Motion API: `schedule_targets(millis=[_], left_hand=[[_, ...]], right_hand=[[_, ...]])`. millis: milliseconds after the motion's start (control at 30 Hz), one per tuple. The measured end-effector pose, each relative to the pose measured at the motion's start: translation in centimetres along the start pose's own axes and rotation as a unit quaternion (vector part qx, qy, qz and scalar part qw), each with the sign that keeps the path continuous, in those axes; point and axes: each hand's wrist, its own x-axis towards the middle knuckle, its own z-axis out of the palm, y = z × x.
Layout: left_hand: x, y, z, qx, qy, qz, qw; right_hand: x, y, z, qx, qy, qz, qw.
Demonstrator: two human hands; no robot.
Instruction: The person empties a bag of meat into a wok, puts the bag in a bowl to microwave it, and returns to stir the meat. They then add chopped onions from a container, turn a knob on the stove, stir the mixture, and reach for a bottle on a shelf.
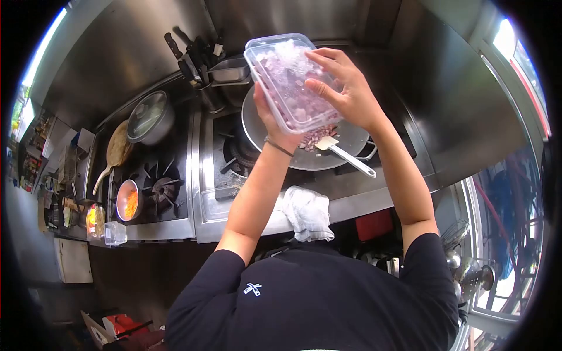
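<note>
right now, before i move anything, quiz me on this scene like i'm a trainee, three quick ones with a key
1. Multiple choice: what colour are the shreds in the small, round, pink-white bowl?
a) green
b) orange
c) purple

2. True or false: the white spatula has its head inside the wide, round, grey pan.

3. Fill the gap: the thin dark band is around the ____ wrist, and the hand on that arm holds the clear plastic box of chopped purple onion.

Key: 1 b; 2 true; 3 left
</note>
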Motion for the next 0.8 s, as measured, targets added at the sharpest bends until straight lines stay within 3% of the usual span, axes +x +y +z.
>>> schedule_targets(millis=[33,100,167,267,500,600,700,800], left_hand=[[-0.1,0.0,-0.2,-0.011,-0.009,-0.019,1.000],[-0.3,-0.2,-0.8,-0.012,-0.030,-0.028,0.999],[-0.4,-0.4,-1.4,-0.014,-0.032,-0.038,0.999],[-0.5,-0.1,-2.3,-0.043,-0.033,-0.045,0.997],[-1.1,1.3,-4.2,-0.061,-0.054,-0.028,0.996],[-1.6,2.1,-5.8,-0.034,0.021,-0.004,0.999],[-2.5,3.2,-6.7,-0.025,0.030,0.009,0.999],[-3.5,4.3,-8.2,-0.071,0.015,-0.014,0.997]], right_hand=[[-0.2,0.1,0.3,0.001,0.000,-0.004,1.000],[-0.8,0.1,0.8,-0.148,0.025,0.020,0.988],[-1.2,0.9,1.1,-0.159,-0.015,0.064,0.985],[-1.3,1.4,1.0,-0.069,-0.100,0.112,0.986],[-1.7,4.2,4.0,-0.004,-0.103,0.104,0.989],[-1.5,4.9,5.3,0.200,-0.101,0.160,0.961],[-1.5,4.2,6.2,0.287,-0.113,0.189,0.932],[-1.7,3.7,8.0,0.254,-0.130,0.165,0.944]])
